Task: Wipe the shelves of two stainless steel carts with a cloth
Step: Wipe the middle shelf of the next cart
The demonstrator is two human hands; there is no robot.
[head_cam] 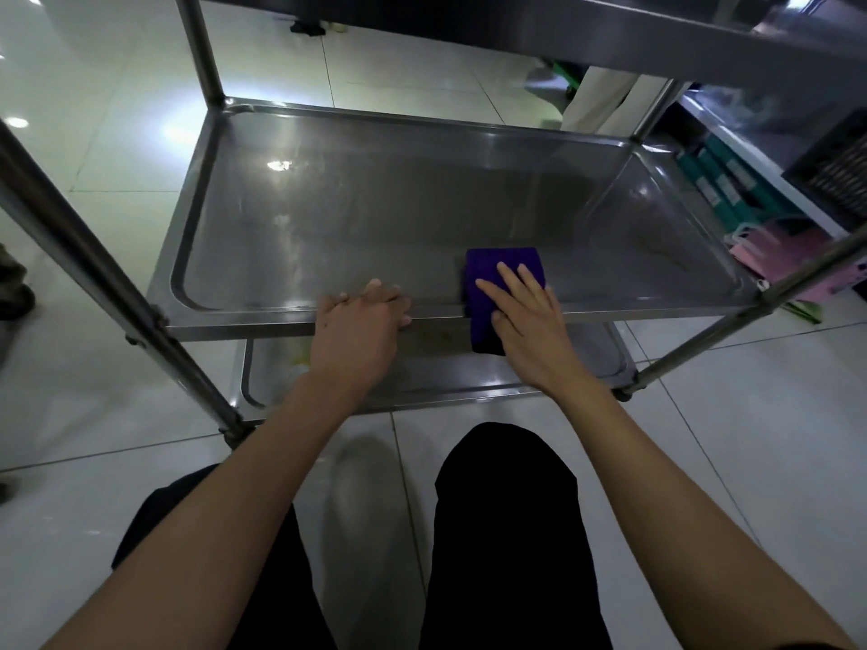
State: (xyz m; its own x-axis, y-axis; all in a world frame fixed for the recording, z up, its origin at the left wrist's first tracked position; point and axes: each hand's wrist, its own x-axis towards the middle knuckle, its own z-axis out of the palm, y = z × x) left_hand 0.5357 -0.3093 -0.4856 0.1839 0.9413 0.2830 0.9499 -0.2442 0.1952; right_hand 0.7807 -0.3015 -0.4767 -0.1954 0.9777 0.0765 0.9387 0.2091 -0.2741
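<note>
An office storeroom, seemingly — glossy tiled floor (469, 82), shelved green binders (722, 185), steel cart (197, 105).

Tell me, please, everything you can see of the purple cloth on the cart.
The purple cloth is a deep violet, soft-looking folded pad, roughly rectangular. It lies draped over the near rim of the cart's middle shelf, part flat inside the tray and part hanging down over the front edge. The right hand presses on it with straight, spread fingers, the thumb against its hanging part. The left hand does not touch it.
</note>
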